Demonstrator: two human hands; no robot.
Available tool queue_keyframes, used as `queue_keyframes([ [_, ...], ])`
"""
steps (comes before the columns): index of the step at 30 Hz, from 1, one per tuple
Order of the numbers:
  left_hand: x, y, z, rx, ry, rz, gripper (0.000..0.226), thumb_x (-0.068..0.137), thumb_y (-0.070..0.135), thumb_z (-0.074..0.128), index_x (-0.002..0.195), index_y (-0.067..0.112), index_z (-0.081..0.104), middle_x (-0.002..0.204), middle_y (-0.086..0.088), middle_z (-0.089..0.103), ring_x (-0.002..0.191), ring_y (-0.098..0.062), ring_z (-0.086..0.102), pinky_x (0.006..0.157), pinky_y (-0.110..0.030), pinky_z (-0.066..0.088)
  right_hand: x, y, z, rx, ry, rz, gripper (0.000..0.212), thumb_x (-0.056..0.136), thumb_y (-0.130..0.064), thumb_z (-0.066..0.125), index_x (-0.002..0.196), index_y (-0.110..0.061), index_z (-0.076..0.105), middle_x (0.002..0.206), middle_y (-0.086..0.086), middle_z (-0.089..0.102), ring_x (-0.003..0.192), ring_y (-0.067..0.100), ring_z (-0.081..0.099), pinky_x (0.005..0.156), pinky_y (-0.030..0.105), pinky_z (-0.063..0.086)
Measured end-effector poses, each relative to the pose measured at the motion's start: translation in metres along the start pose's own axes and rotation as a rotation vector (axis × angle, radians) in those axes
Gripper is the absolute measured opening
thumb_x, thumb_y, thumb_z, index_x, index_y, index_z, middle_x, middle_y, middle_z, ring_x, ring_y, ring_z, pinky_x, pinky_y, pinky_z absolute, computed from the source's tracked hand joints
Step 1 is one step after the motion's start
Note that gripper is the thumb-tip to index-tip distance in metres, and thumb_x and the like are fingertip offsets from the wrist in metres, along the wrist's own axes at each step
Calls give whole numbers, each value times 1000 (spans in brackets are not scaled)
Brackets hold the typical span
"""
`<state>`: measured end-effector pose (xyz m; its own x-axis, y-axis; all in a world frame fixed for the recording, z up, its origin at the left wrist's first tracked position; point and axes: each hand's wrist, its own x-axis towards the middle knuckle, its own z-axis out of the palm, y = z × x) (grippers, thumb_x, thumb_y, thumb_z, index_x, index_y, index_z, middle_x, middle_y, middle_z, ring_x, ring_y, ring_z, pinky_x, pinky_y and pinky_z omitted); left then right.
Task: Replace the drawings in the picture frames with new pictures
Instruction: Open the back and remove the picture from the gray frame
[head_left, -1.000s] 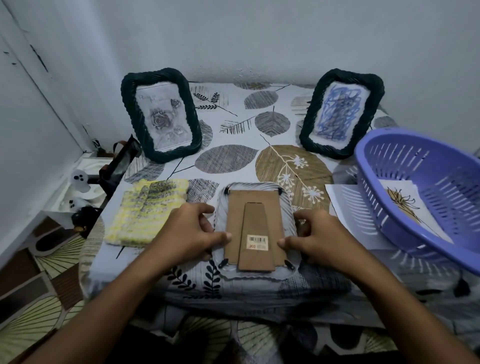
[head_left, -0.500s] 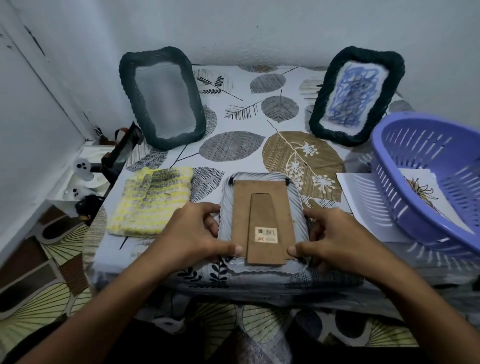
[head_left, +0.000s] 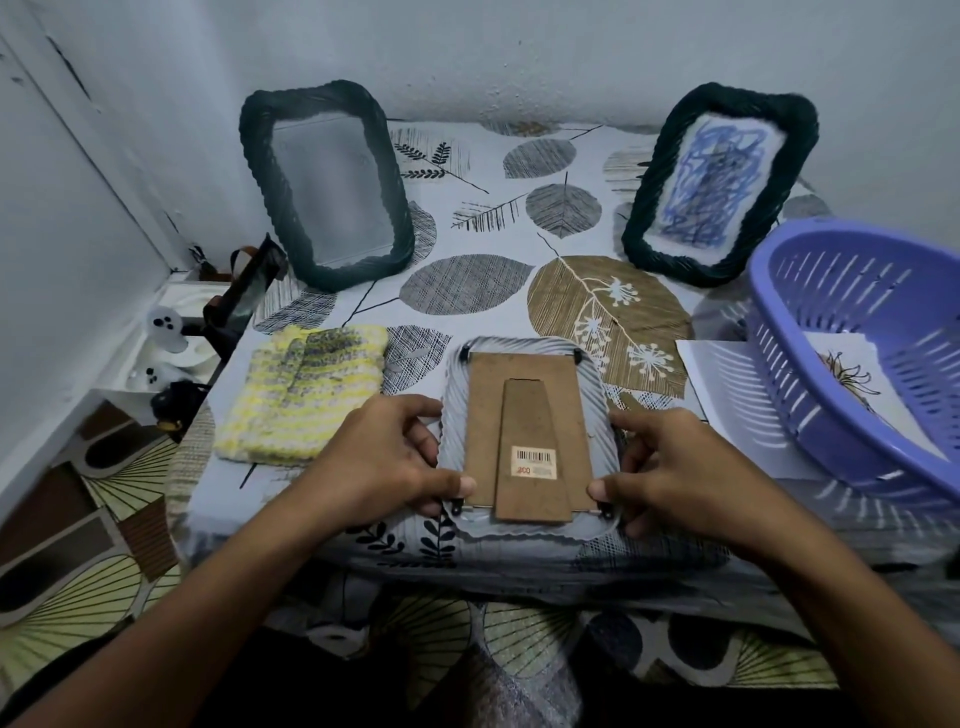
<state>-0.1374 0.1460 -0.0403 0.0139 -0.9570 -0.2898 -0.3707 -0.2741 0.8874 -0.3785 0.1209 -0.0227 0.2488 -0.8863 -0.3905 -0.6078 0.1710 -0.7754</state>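
Note:
A pale ribbed picture frame (head_left: 597, 395) lies face down at the table's near edge, its brown cardboard back (head_left: 530, 436) with a barcode sticker facing up. My left hand (head_left: 384, 457) grips its left side and my right hand (head_left: 675, 467) its right side, both thumbs pressing the lower corners of the back. Two dark woven frames stand against the far wall: the left one (head_left: 327, 187) shows only a grey glare, the right one (head_left: 722, 182) holds a blue scribble drawing. A flower drawing (head_left: 852, 374) lies in the purple basket.
The purple plastic basket (head_left: 810, 364) sits at the right over a white sheet (head_left: 711, 374). A yellow knitted cloth (head_left: 306, 395) lies left of the face-down frame. Beyond the table's left edge are dark objects (head_left: 244, 296) and white items on a low shelf.
The camera has tilted down and closer. My thumbs have slid down to the lower corners of the cardboard back. The left standing frame's rose drawing is now lost in glare.

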Motion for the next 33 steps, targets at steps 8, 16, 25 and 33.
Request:
queue_keyframes([
  [8,2,-1,-2,-81,-30,-27,71,62,-9,81,125,3,50,80,-16,52,50,-21,61,49,-35,58,0,3,-2,98,-14,2,81,77,4,71,146,-9,31,68,12,59,58,33,67,60,46,59],
  [16,2,-2,-2,-101,-34,-25,69,63,-9,80,123,5,50,80,-16,52,49,-20,60,51,-37,58,-1,5,-1,126,-16,3,83,76,2,73,146,-10,30,64,10,61,62,36,68,64,50,59],
  [25,3,-1,-3,-84,-43,-21,67,63,-11,79,121,5,50,79,-16,52,49,-20,60,51,-39,59,-2,4,-3,141,-31,5,82,77,5,70,146,-10,30,65,9,60,59,32,67,62,44,60],
  [33,0,4,-5,-24,-39,-28,60,65,-8,80,116,5,52,76,-15,57,49,-25,62,50,-40,58,2,6,-3,88,-22,0,77,80,-1,71,146,-11,32,59,7,65,60,33,69,63,46,59],
])
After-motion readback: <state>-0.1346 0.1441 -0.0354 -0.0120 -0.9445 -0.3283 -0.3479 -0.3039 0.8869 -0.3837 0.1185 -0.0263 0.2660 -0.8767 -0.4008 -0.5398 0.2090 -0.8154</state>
